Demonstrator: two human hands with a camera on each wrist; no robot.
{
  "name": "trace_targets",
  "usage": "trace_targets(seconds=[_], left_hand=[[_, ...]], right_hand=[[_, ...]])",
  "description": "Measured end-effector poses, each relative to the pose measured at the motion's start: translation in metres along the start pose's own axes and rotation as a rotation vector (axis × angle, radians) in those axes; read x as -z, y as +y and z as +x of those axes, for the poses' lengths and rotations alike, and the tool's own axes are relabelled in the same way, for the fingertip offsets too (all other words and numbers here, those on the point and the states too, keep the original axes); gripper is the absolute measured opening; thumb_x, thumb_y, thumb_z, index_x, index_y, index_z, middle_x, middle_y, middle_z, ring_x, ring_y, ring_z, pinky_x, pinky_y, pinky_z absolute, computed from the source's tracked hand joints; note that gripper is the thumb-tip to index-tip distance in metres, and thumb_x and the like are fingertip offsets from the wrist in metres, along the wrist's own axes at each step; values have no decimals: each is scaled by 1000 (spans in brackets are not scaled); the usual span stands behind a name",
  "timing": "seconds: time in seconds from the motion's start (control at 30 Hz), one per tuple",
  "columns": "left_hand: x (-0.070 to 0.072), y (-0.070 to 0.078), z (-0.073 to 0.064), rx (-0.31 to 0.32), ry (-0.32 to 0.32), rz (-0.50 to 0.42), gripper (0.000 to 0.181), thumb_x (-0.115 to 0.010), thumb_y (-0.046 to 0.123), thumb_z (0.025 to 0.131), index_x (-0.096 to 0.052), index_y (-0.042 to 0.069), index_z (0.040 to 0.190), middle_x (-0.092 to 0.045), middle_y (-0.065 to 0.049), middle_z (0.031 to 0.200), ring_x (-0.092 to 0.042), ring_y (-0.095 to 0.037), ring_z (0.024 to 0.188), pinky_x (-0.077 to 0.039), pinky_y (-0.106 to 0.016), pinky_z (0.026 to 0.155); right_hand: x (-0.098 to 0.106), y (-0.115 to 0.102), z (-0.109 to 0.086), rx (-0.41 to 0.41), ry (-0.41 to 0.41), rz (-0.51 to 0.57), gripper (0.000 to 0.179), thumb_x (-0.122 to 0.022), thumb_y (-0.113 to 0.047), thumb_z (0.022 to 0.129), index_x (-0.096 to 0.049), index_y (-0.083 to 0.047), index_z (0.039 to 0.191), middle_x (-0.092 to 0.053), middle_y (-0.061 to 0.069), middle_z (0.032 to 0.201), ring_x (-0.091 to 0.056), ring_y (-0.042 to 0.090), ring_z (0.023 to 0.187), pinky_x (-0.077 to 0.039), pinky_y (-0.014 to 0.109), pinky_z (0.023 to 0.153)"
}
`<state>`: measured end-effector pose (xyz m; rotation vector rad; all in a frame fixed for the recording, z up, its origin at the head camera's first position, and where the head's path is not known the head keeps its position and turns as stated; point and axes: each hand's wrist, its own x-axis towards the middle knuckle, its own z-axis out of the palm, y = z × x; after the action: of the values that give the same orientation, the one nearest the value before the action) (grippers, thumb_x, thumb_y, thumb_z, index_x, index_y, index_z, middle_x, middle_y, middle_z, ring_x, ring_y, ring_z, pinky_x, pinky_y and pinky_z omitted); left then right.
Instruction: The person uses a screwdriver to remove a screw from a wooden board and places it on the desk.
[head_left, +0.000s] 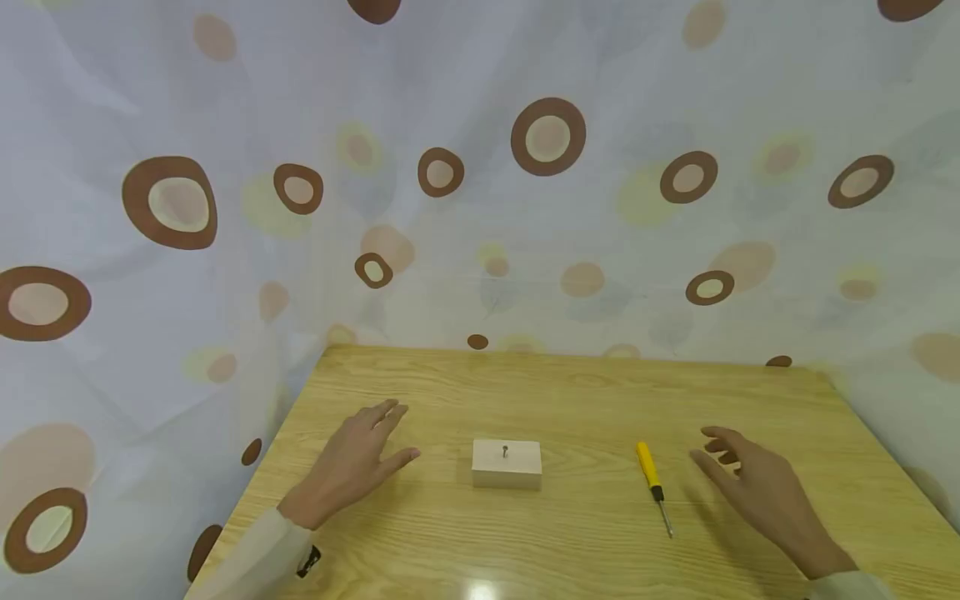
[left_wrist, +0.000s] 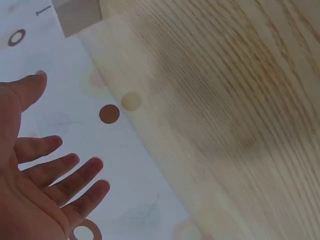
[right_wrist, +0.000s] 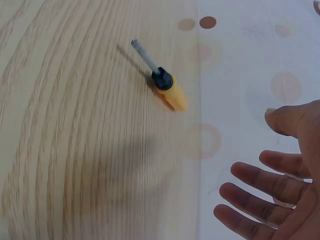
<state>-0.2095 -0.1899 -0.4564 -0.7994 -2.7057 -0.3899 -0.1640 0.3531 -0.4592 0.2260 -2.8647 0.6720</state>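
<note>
A pale rectangular wooden block lies mid-table, with a screw standing upright from its top. To its right is a screwdriver with a yellow handle, black collar and metal shaft, its tip toward the near edge. My left hand is held left of the block, fingers spread, holding nothing. My right hand hovers right of the screwdriver, fingers loosely bent and nothing in them. In the left wrist view the block shows at the top edge; the right wrist view shows the screwdriver apart from the fingers.
The wood-grain table carries these things. A white sheet patterned with brown rings and pale dots rises behind the table and along both sides. A small black item is at the left sleeve.
</note>
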Motion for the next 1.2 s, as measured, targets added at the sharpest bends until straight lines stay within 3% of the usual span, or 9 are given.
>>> trace_targets(seconds=[0.17,0.37,1.2], left_hand=[[-6,7,5,80,-73,-211,62,-70,41,99,-55,3,145,-59,-15,140,-66,-31,113,-56,-47,91],[-13,12,12,114,-100,-327,57,-72,40,98,-59,8,143,-63,-9,136,-66,-22,104,-56,-40,81],[-50,34,36,61,-201,-487,63,-77,39,94,-58,5,144,-64,-10,133,-63,-20,103,-54,-32,81]], right_hand=[[-4,-4,2,-10,-9,49,49,-62,-36,105,-60,4,134,-73,17,106,-71,26,82,-58,43,65],[-11,-8,4,-10,-23,70,46,-63,-34,105,-62,3,132,-73,15,105,-69,22,81,-57,39,63],[-38,-16,20,-30,-118,135,51,-65,-35,104,-59,5,135,-72,13,105,-70,21,81,-58,39,64]])
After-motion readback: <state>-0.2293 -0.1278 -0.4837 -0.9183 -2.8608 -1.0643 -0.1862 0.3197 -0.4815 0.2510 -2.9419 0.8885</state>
